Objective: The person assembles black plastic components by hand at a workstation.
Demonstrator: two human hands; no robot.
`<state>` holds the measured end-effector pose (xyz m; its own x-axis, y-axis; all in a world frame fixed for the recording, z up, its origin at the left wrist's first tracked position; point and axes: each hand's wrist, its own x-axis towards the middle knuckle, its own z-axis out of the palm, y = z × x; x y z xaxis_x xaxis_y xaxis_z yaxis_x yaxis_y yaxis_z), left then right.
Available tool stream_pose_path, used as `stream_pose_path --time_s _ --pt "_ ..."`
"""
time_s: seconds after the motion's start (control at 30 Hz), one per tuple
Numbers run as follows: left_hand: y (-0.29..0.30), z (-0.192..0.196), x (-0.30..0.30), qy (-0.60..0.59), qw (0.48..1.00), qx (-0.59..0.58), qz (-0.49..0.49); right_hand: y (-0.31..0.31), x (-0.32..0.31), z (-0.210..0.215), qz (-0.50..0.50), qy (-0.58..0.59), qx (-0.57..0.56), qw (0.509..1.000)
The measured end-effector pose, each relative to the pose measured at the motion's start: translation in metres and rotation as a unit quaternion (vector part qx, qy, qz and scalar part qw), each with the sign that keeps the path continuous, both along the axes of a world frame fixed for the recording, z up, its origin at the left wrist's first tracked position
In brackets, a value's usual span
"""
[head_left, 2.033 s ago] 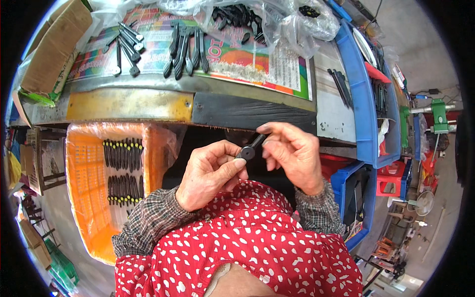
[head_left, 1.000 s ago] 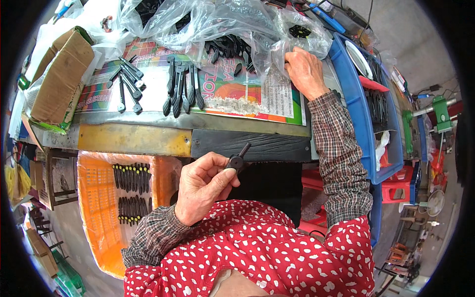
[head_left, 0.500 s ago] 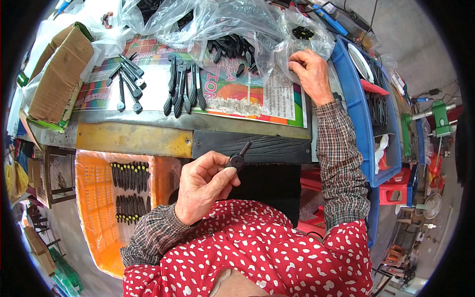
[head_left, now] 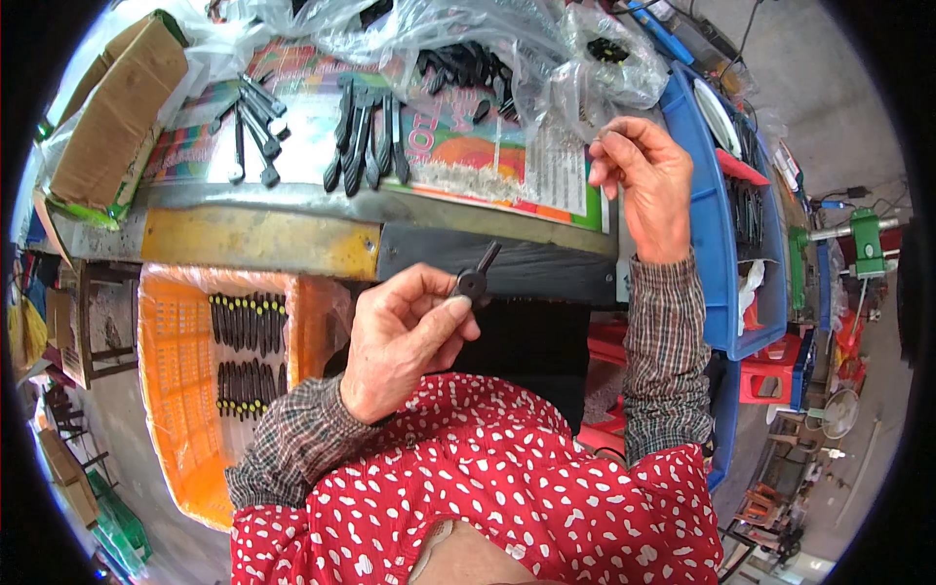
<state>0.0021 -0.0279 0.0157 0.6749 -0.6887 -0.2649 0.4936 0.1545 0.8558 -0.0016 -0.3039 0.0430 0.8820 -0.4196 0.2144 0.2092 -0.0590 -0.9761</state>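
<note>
My left hand [head_left: 395, 336] pinches a black plastic piece [head_left: 472, 284] between thumb and fingers, in front of the table edge. The piece has a round disc with a hole and a narrow stem pointing up and right. My right hand [head_left: 651, 185] is raised over the table's right corner, below a clear plastic bag [head_left: 619, 73]. Its thumb and forefinger are pressed together; anything between them is too small to make out. On the table beyond lie a row of long black handles [head_left: 366, 136] and, farther left, a loose cluster of similar pieces [head_left: 255, 132].
A pile of black parts [head_left: 468, 73] lies at the back. White scraps [head_left: 478, 180] are scattered on the printed sheet. An open cardboard box [head_left: 117, 122] stands left. An orange basket [head_left: 180, 390] below holds rows of black pieces; a blue crate [head_left: 702, 214] stands right.
My right hand has drawn back from the clear bag, toward me and slightly right, with thumb and forefinger together. My left hand still holds the black piece, almost unmoved.
</note>
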Motion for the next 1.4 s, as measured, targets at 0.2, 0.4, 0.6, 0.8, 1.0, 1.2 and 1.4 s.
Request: stream_pose_path --time_s 0.2,0.4,0.6,0.8,1.0,1.2,1.4 --pt "-0.005 0.0 -0.001 0.019 1.0 -0.02 -0.001 0.077 -0.046 -0.009 0.079 -0.003 -0.024 0.997" --pt "-0.001 -0.005 -0.007 0.024 1.0 -0.018 0.0 0.109 -0.059 -0.034 0.091 -0.062 -0.009 0.994" --pt "0.002 -0.005 -0.013 0.021 0.999 -0.027 0.004 0.119 -0.066 -0.039 0.043 -0.065 -0.07 0.994" --pt "0.004 -0.005 -0.016 -0.004 1.0 -0.018 0.01 0.127 -0.067 -0.038 -0.004 -0.078 -0.162 0.984" --pt "0.002 -0.003 -0.02 -0.053 0.997 0.015 0.054 0.133 -0.068 -0.038 -0.059 -0.109 -0.268 0.955" --pt "-0.002 -0.009 -0.027 -0.118 0.986 0.019 0.115 0.137 -0.065 -0.042 -0.07 -0.13 -0.29 0.946" --pt "0.001 -0.012 -0.027 -0.11 0.988 0.019 0.106 0.14 -0.065 -0.046 -0.019 -0.097 -0.152 0.983"
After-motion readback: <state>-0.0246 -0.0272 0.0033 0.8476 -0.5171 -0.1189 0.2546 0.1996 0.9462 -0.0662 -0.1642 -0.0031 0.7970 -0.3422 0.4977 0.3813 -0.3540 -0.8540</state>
